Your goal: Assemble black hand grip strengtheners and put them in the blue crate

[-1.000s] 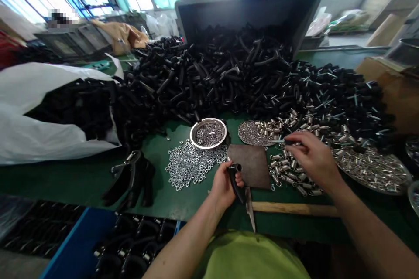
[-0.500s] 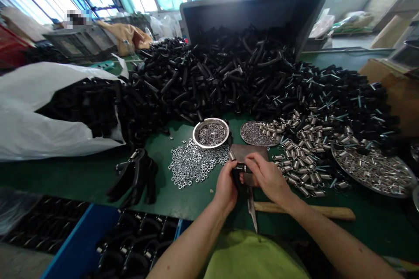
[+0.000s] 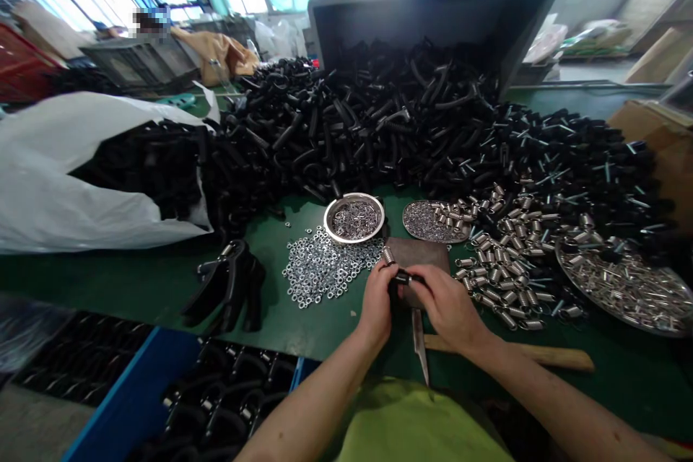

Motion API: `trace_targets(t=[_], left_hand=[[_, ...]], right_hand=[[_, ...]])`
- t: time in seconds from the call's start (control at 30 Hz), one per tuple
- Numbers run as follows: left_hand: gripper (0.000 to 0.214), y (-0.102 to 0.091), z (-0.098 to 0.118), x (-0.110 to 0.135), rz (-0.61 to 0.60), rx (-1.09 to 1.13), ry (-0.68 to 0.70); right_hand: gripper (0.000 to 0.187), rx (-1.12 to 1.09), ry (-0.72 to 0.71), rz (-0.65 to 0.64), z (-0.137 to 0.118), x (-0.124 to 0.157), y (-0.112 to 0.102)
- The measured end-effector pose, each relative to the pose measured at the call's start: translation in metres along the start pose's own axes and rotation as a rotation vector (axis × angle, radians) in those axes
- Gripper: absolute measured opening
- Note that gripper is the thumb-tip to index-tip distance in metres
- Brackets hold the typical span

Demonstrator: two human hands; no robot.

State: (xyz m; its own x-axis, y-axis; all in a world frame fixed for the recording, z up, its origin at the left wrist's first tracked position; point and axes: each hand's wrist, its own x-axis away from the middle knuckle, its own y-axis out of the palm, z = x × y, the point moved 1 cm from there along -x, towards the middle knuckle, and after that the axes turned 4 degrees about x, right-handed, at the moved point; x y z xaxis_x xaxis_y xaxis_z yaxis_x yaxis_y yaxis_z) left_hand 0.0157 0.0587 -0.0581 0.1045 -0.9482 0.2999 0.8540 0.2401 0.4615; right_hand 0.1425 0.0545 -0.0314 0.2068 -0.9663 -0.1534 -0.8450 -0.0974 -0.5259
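My left hand [image 3: 375,297] is closed around a small black handle piece [image 3: 401,277], held over a dark metal plate [image 3: 417,254] on the green table [image 3: 303,325]. My right hand [image 3: 447,303] meets it from the right, its fingers pinched on the same black piece; a thin metal pin or bolt seems to be at its fingertips. A loose spring [image 3: 388,254] lies just above my left thumb. Silver washers [image 3: 325,271] are spread to the left of my hands, and springs [image 3: 509,281] are heaped to the right.
A huge heap of black handles [image 3: 390,123] spills from a tipped grey bin [image 3: 433,11]. Also here: a steel bowl [image 3: 354,217], a flat dish of small parts [image 3: 430,221], a tray of pins [image 3: 622,285], a wooden-handled tool [image 3: 520,354], assembled black grips [image 3: 230,285], a white bag [image 3: 54,180], and a blue crate [image 3: 162,404].
My right hand left the spring heap and came back to the black piece in my left hand. Both hands now work on it together over the plate.
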Motion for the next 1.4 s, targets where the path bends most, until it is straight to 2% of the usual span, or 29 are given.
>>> trace_targets(t=[0.07, 0.17, 0.2, 0.27, 0.33, 0.4, 0.47, 0.57, 0.67, 0.77, 0.87, 1.0, 1.13, 1.23, 1.4], left_hand=[[0.019, 0.0, 0.003, 0.0, -0.019, -0.18, 0.1], [0.029, 0.0, 0.004, 0.002, 0.116, -0.45, 0.277], [0.033, 0.0, 0.003, 0.003, 0.143, -0.535, 0.328], [0.045, -0.002, 0.002, 0.003, 0.122, -0.682, 0.375], [0.055, -0.006, 0.0, -0.001, 0.06, -0.795, 0.344], [0.057, -0.013, -0.001, -0.007, 0.007, -0.898, 0.308], [0.056, -0.02, -0.002, -0.015, -0.063, -1.018, 0.342], [0.051, -0.025, -0.004, -0.022, -0.175, -1.185, 0.478], [0.047, -0.023, -0.006, -0.023, -0.242, -1.322, 0.578], [0.058, -0.021, -0.009, -0.021, -0.261, -1.426, 0.601], [0.065, -0.022, -0.01, -0.018, -0.27, -1.464, 0.602], [0.068, -0.024, -0.01, -0.018, -0.267, -1.46, 0.586], [0.067, -0.024, -0.008, -0.02, -0.258, -1.444, 0.576], [0.064, -0.024, -0.007, -0.021, -0.272, -1.432, 0.561], [0.058, -0.024, -0.005, -0.023, -0.284, -1.412, 0.551]], right_hand=[[0.022, -0.393, 0.255, -0.038, 0.004, -0.002, 0.009], [0.026, -0.913, 0.549, -0.035, 0.008, -0.006, 0.024], [0.026, -1.015, 0.606, -0.019, 0.009, -0.006, 0.028], [0.028, -1.099, 0.686, -0.015, 0.013, -0.006, 0.033], [0.03, -1.014, 0.709, -0.094, 0.021, -0.007, 0.032], [0.031, -0.743, 0.636, -0.211, 0.03, -0.012, 0.025], [0.026, -0.364, 0.468, -0.202, 0.037, -0.028, 0.013], [0.016, 0.183, 0.118, -0.087, 0.033, -0.067, 0.003], [0.017, 0.505, -0.144, -0.155, 0.017, -0.113, 0.021], [0.014, 0.576, -0.202, -0.24, 0.003, -0.148, 0.057], [0.011, 0.616, -0.192, -0.305, 0.0, -0.168, 0.088], [0.013, 0.601, -0.144, -0.333, 0.006, -0.177, 0.103], [0.007, 0.501, -0.11, -0.291, 0.009, -0.177, 0.099], [0.013, 0.378, -0.066, -0.238, 0.005, -0.17, 0.087], [0.022, 0.171, -0.002, -0.211, 0.004, -0.131, 0.039]])
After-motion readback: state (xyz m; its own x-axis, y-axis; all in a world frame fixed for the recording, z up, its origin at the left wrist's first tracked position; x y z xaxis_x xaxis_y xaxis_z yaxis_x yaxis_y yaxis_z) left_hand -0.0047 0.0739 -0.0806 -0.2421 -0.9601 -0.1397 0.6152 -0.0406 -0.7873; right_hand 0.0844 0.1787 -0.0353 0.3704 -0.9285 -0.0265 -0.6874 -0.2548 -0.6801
